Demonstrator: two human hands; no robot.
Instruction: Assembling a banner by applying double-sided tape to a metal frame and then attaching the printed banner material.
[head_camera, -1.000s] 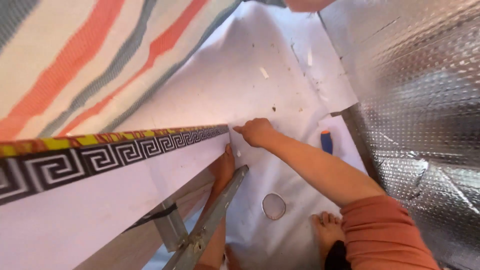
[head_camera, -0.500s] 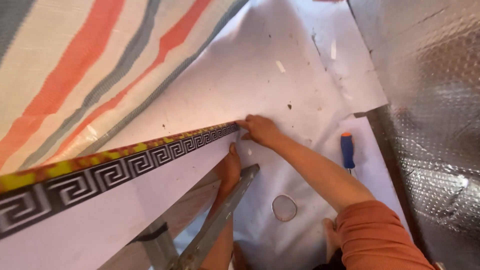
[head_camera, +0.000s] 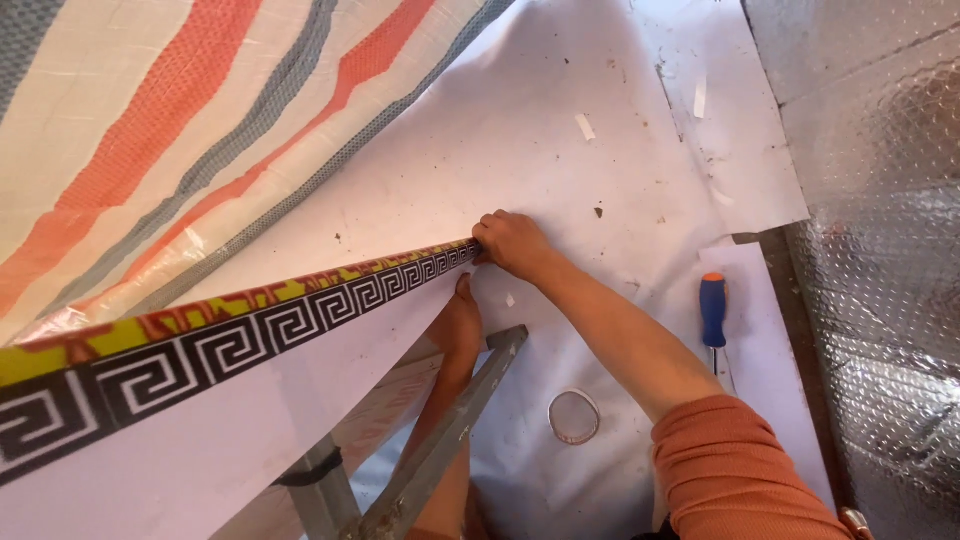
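Observation:
My right hand (head_camera: 512, 243) is closed around the end of a long border strip (head_camera: 250, 335) with a black-and-white key pattern and a yellow-and-red top band. The strip runs along the upper edge of a pale sheet (head_camera: 200, 450) that stretches to the lower left. My left hand (head_camera: 460, 318) comes up from below and touches the sheet's edge just under the strip's end. Its fingers are partly hidden behind the sheet. An orange sleeve (head_camera: 735, 470) covers my right upper arm.
A grey metal ladder (head_camera: 440, 450) stands below me. On the white floor covering (head_camera: 600, 130) lie a blue-handled screwdriver (head_camera: 712, 310) and a ring of tape (head_camera: 573, 417). A striped tarp (head_camera: 180, 130) hangs at the upper left, and silver bubble foil (head_camera: 880, 250) lines the right.
My right hand keeps its hold on the strip's end. The view has shifted, so the hands, screwdriver and tape ring sit slightly further right in the frame.

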